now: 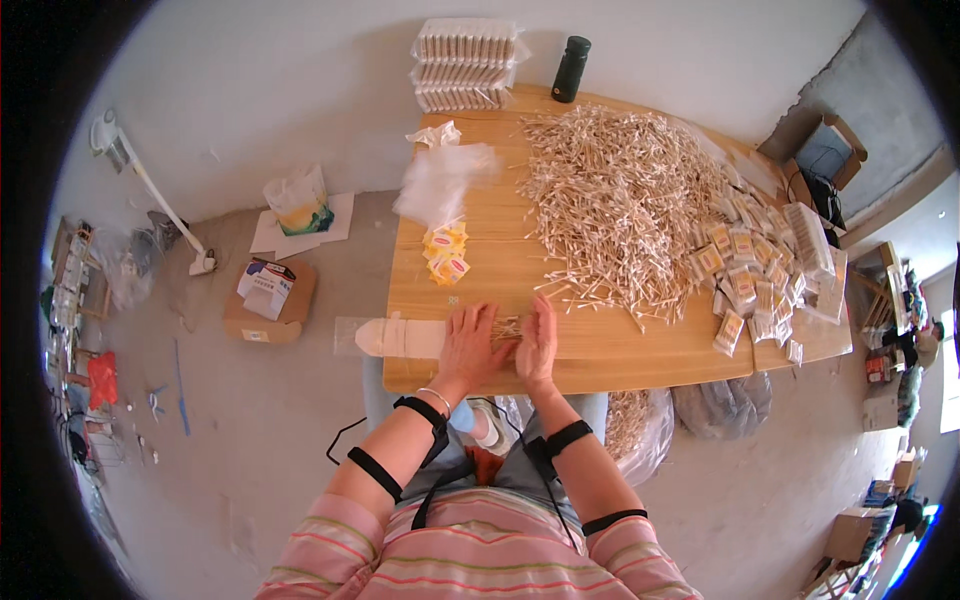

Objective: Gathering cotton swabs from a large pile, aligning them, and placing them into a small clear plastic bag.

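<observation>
A small bundle of cotton swabs lies between my two hands at the near edge of the wooden table. My left hand closes on its left side with fingers and thumb, resting partly over a white flat strip with a rounded end. Clear plastic film shows around that strip, which sticks out past the table's left edge. Against the right end of the bundle stands my right hand, its fingers straight and pointing away from me. The palm side hides part of the swabs.
A large heap of loose swabs covers the table's middle. Packed swab packets pile at right. Yellow-and-white cards and clear bags lie at left. Stacked swab packs and a dark green bottle stand at the back.
</observation>
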`<state>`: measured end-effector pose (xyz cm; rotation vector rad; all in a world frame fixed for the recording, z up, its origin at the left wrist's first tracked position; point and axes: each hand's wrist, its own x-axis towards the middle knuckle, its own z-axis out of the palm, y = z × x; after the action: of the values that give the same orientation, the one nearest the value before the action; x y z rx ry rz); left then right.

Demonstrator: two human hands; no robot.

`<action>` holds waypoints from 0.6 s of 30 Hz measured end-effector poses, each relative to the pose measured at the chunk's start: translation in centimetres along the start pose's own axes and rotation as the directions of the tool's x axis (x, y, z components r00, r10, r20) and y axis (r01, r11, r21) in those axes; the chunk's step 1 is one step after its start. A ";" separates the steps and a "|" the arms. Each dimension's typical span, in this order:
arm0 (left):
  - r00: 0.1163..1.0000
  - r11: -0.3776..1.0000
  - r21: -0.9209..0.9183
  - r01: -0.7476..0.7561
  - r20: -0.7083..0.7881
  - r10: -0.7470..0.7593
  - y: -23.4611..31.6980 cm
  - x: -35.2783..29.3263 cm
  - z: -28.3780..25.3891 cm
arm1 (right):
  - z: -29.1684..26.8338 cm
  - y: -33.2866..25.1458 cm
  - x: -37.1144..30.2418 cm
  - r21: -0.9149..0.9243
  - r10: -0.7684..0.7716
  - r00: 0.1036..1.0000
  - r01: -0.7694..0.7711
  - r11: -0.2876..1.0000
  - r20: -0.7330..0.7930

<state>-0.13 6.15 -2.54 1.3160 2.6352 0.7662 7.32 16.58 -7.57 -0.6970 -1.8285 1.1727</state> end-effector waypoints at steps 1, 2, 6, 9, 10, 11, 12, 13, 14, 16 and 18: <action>1.000 1.000 -0.020 -0.021 -0.012 0.021 -0.4 0.0 0.1 | 1.0 -0.1 -0.1 0.054 -0.003 0.999 0.001 0.999 0.037; 0.999 0.998 -0.041 -0.043 -0.024 0.042 -0.8 0.0 0.2 | 1.5 -0.2 -0.1 0.106 -0.009 0.997 0.001 0.994 0.073; 0.997 0.986 -0.151 -0.072 -0.028 0.069 -3.8 -1.0 -0.6 | 0.0 -1.0 0.4 0.160 0.033 0.996 -0.047 0.986 0.087; 0.983 0.978 -0.152 -0.143 0.093 0.158 -5.1 -1.4 -2.4 | -1.7 -1.4 0.7 0.020 -0.054 0.989 0.052 0.998 0.135; 0.977 0.968 -0.159 -0.193 0.060 0.204 -5.5 -1.4 -2.7 | -1.8 -1.6 0.7 -0.092 -0.129 0.971 0.150 0.984 0.201; 0.968 0.956 -0.163 -0.242 0.026 0.249 -5.8 -1.4 -2.8 | -1.8 -1.8 0.6 -0.090 -0.128 0.971 0.148 0.985 0.204; 0.969 0.958 -0.162 -0.238 0.027 0.246 -6.0 -1.2 -2.8 | -1.8 -2.0 0.5 -0.147 -0.171 0.933 0.226 0.963 0.317; 0.971 0.961 -0.140 -0.239 -0.021 0.238 -6.2 -0.8 -2.6 | -1.8 -2.0 0.5 -0.194 -0.203 0.881 0.309 0.931 0.427; 0.970 0.964 -0.117 -0.238 -0.070 0.231 -6.3 -0.6 -2.4 | -1.7 -2.1 0.4 -0.193 -0.203 0.880 0.309 0.931 0.429; 0.972 0.967 -0.124 -0.223 -0.099 0.212 -6.4 -0.3 -2.1 | -1.4 -2.0 0.3 -0.210 -0.240 0.858 0.365 0.907 0.453; 0.973 0.968 -0.133 -0.211 -0.128 0.195 -6.4 0.2 -1.9 | -1.4 -1.9 0.3 -0.205 -0.265 0.862 0.379 0.902 0.432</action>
<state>-5.48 2.34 -3.97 1.5609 2.4950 1.0703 8.36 16.66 -5.48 -0.2875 -2.3802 0.8730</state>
